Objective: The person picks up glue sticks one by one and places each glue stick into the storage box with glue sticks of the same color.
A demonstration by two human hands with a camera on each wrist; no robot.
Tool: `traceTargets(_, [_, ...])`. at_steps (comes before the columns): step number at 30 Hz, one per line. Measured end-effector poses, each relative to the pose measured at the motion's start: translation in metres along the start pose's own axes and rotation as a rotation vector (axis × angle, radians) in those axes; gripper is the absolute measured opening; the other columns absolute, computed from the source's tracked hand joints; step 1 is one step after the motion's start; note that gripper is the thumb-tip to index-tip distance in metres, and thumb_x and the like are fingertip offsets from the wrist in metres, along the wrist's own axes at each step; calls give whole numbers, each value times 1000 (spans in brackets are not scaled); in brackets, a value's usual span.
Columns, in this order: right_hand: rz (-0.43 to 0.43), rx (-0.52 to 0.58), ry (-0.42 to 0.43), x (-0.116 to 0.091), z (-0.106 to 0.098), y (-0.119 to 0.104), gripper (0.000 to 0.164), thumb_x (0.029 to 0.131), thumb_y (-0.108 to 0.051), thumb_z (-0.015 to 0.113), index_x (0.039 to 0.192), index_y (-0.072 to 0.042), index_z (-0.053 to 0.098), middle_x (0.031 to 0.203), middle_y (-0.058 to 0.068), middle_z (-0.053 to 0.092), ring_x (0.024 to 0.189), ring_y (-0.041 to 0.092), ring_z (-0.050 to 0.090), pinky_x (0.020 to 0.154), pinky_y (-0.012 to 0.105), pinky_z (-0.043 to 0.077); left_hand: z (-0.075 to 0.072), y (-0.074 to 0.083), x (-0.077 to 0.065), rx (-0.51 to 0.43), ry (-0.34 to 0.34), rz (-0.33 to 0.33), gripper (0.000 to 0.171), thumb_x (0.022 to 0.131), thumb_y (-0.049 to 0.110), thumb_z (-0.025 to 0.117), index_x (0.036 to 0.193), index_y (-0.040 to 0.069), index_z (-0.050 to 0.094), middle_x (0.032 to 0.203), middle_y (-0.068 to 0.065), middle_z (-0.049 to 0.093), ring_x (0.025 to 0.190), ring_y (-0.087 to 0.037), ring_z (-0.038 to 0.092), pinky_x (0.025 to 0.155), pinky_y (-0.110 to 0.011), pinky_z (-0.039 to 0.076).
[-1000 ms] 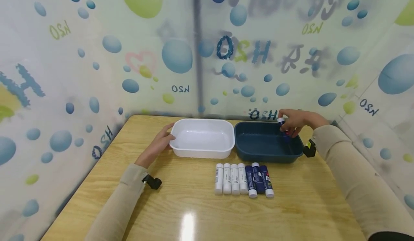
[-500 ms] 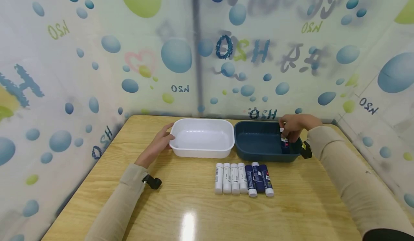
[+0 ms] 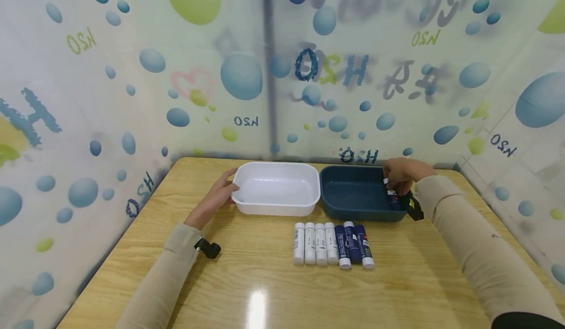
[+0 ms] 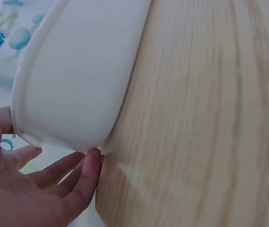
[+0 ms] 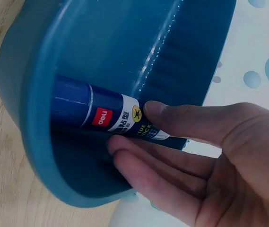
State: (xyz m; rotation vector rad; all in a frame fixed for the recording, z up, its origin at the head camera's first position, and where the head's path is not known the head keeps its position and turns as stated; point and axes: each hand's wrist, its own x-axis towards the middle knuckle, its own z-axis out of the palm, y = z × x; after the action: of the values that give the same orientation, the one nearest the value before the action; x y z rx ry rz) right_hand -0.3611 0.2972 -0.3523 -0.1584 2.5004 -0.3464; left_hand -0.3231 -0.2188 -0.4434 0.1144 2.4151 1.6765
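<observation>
Left hand (image 3: 215, 195): relaxed, touching white tray (image 3: 277, 210), mid-frame.
Right hand (image 3: 401, 173): pinches glue stick (image 5: 105, 112) in teal tray (image 3: 359, 215), centre-right.

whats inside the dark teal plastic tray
A navy cylindrical glue stick, held by the right hand. In the right wrist view, the rim of the tray hides one end; the thumb covers part near the other.

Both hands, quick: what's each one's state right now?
Left hand: open, touching the white tray.
Right hand: holding a blue deli glue stick inside the dark blue tray.
</observation>
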Motion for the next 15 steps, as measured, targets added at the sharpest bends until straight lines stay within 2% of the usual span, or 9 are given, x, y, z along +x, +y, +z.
traceTargets(4, [4,-7,19,2,2,3,39,100,-5,61,133,14,50,95,21,72,78,25,74,69,36,63,-1,-1,0,9,2,-7,68,104,17,43,167,17,16,157,-33,40,129,-39,58,92,-32,57])
traceTargets(9, [5,3,34,7,8,5,38,100,-2,59,133,16,53,94,20,72,75,24,74,67,35,63,-3,-2,2,16,1,-15,69,104,18,43,167,19,15,158,-32,39,131,-40,58,94,-32,56])
traceTargets(13, [28,12,40,11,13,5,35,99,0,57,131,16,55,92,19,71,74,23,74,66,34,63,-3,-3,2,8,1,-18,69,104,18,44,167,19,15,158,-33,39,131,-40,57,94,-33,56])
traceTargets(15, [44,-19,49,12,15,4,28,99,1,57,123,15,60,89,19,71,70,22,74,64,33,62,-2,-3,3,0,0,-16,69,104,17,44,167,18,15,157,-33,39,131,-41,57,93,-33,57])
